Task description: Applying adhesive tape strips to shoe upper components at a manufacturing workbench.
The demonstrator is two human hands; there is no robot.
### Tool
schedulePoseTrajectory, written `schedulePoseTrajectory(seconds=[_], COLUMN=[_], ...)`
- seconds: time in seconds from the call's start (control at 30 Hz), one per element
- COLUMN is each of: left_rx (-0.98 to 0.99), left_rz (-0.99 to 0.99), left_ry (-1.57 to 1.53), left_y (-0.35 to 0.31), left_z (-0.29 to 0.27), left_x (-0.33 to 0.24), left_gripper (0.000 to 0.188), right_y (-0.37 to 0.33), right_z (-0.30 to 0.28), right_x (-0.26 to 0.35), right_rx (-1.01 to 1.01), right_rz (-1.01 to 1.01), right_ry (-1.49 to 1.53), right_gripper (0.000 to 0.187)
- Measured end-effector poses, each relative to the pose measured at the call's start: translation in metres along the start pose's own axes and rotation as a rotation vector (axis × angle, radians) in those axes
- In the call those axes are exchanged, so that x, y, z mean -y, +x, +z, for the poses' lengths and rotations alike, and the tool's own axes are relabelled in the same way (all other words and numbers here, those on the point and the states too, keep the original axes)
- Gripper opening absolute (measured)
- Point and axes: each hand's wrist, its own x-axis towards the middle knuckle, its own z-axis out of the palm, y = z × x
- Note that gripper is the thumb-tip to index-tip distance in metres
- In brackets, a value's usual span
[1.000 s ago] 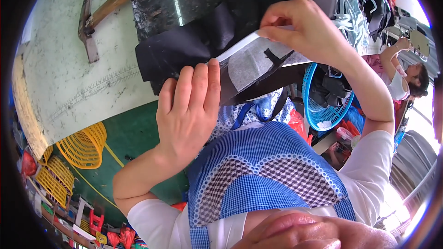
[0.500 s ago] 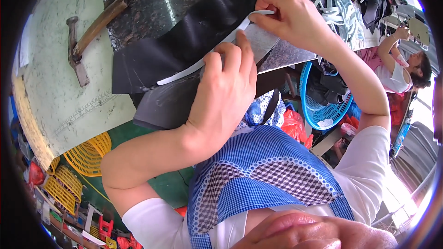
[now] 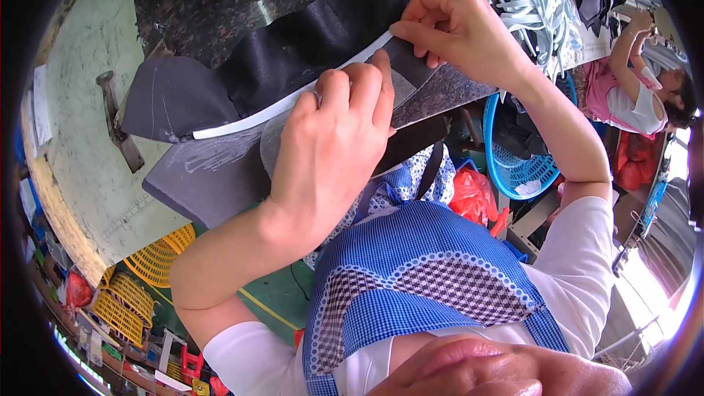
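A black leather-like sheet [image 3: 293,51] lies across the dark stone slab, its left part bent up. Along its near edge runs a narrow white strip [image 3: 246,123], with grey flat pieces [image 3: 213,169] beneath and nearer me. My left hand [image 3: 334,128] rests over the middle of the strip, its fingers bent and spread onto it, the thumb apart. The fingertips are partly hidden. At the strip's right part, my right hand [image 3: 455,33] pinches the strip and the sheet's edge between thumb and forefinger.
A hammer [image 3: 117,121] lies on the pale board, its handle mostly covered by the sheet. Light-blue strips [image 3: 539,11] are heaped at the back right. A blue basket [image 3: 513,161] with dark pieces stands below the table edge. Another person [image 3: 631,95] sits far right.
The sheet, strip and grey pieces have shifted left, now covering the hammer's handle. My right hand has come slightly left, and the strip's free end no longer sticks out of its pinch.
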Motion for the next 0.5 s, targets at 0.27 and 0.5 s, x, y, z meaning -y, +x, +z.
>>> schedulePoseTrajectory(seconds=[0.27,0.5], left_rx=[0.024,-0.014], left_rz=[0.028,-0.361], left_ry=[-0.197,-0.416], left_y=[0.029,0.043], left_z=[-0.005,-0.003], left_x=[0.017,0.075], left_gripper=[0.068,0.069], right_y=[-0.017,-0.049], right_z=[-0.014,0.030], right_x=[0.002,-0.038], right_rx=[-0.379,-0.239], right_rz=[-0.584,-0.557], right_ry=[-0.578,-0.674], right_gripper=[0.032,0.066])
